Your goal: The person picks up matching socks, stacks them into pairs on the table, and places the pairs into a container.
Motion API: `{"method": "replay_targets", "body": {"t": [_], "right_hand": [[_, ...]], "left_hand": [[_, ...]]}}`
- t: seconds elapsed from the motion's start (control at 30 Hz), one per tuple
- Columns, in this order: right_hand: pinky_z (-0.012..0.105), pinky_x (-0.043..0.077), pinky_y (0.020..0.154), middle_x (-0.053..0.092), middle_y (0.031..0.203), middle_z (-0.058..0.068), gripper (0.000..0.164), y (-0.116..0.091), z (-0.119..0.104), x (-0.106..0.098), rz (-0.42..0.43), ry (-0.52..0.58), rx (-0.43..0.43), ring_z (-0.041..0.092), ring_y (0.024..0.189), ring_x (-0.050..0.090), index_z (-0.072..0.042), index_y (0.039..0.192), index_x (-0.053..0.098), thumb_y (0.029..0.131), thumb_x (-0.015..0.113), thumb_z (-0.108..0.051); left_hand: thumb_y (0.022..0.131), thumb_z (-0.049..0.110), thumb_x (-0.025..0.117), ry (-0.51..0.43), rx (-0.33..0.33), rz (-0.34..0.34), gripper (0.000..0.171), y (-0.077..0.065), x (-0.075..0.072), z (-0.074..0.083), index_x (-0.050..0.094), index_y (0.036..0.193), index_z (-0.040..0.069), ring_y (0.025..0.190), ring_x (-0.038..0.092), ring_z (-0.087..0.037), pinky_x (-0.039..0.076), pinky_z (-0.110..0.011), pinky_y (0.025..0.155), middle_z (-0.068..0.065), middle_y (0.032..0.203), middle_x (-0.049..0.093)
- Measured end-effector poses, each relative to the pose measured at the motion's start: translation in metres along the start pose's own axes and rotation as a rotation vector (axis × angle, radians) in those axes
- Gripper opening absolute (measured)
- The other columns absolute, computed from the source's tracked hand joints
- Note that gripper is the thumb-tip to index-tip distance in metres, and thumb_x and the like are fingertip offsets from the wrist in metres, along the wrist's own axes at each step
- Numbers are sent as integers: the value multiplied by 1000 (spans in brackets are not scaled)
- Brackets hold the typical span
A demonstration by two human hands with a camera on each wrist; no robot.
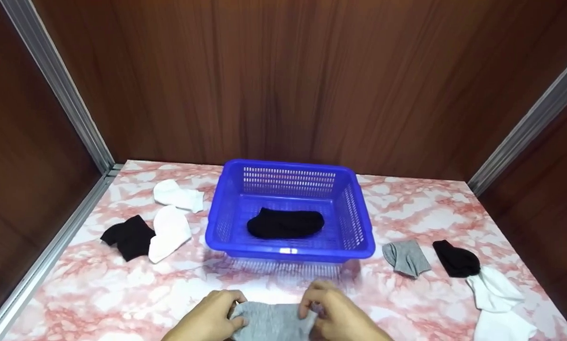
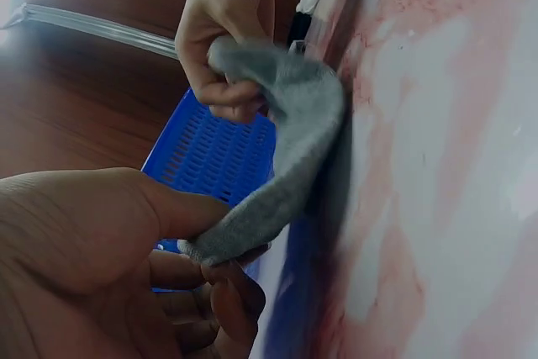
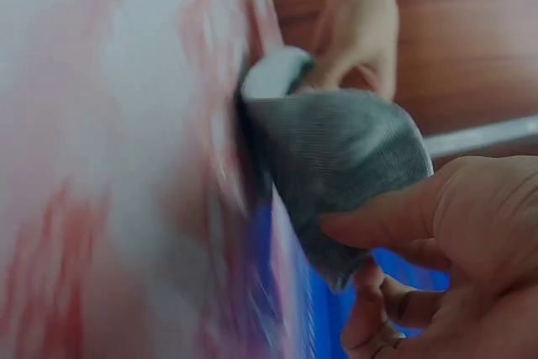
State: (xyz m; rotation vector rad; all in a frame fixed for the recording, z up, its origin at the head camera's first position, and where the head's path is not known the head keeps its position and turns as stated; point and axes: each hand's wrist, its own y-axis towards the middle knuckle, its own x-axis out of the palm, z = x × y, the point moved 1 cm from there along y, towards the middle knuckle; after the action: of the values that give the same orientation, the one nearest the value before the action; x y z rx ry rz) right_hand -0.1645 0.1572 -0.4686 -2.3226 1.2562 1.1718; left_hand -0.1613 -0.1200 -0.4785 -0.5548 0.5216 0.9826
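A soft grey knitted sock (image 1: 270, 322) is pinched at both ends, its cloth bowed between the two hands. The left hand (image 1: 212, 315) has one edge between thumb and fingertips, the remaining fingers bent beneath; the right hand (image 1: 335, 310) grips the opposite edge with thumb and curled fingers, slightly blurred. Both forearms come up from the bottom of the head view and angle inward, so the hands face each other. The sock's lower part is cut off there, and whether it touches the table cannot be told.

Just beyond the hands stands a blue rectangular plastic basket (image 1: 290, 256) with slotted walls. A pale patch on its front rim is too small to tell as label or glare. Inside lies a flat black ankle sock (image 1: 286, 224).

On the red-and-white marbled tabletop (image 1: 99, 289), left of the basket, are two white socks (image 1: 171, 229), the nearer touching a folded black sock (image 1: 129, 237). To the right lie a crumpled grey sock (image 1: 408, 258), a small black sock (image 1: 455, 259) and two overlapping white cloth pieces (image 1: 495, 290), the nearer cut off by the frame. Brown wood-grain panels (image 1: 283, 85) rise behind.
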Motion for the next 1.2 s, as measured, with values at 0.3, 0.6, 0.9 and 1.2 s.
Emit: {"method": "replay_targets", "body": {"t": [0.3,0.6,0.9,1.2], "right_hand": [[19,43,76,53,93,-9,53,-23,22,-25,-86,-71,18,5,91,45,-29,82,72,59,55,16],[26,49,64,61,84,-12,12,-26,19,-36,-103,-82,247,0,74,55,-18,102,62,91,65,-22],[29,51,64,62,91,0,61,-23,16,-11,-58,-216,180,7,76,57,-13,132,49,79,79,-17],[18,44,63,60,83,-5,25,-27,23,-21,-51,-88,120,-2,75,48,-22,96,69,80,68,-2]], "left_hand": [[88,25,72,-76,29,-25,17,3,8,1,70,97,11,57,47,-3,44,-23,65,11,64,52],[92,27,66,-170,-10,-46,16,3,6,5,72,89,12,62,54,-7,45,-22,58,7,70,62],[90,2,59,-254,106,-64,37,6,10,7,57,126,9,62,55,-3,50,-18,57,-4,92,61],[89,5,64,-114,158,11,17,7,10,6,75,93,17,70,53,1,47,-17,62,5,88,68]]}}
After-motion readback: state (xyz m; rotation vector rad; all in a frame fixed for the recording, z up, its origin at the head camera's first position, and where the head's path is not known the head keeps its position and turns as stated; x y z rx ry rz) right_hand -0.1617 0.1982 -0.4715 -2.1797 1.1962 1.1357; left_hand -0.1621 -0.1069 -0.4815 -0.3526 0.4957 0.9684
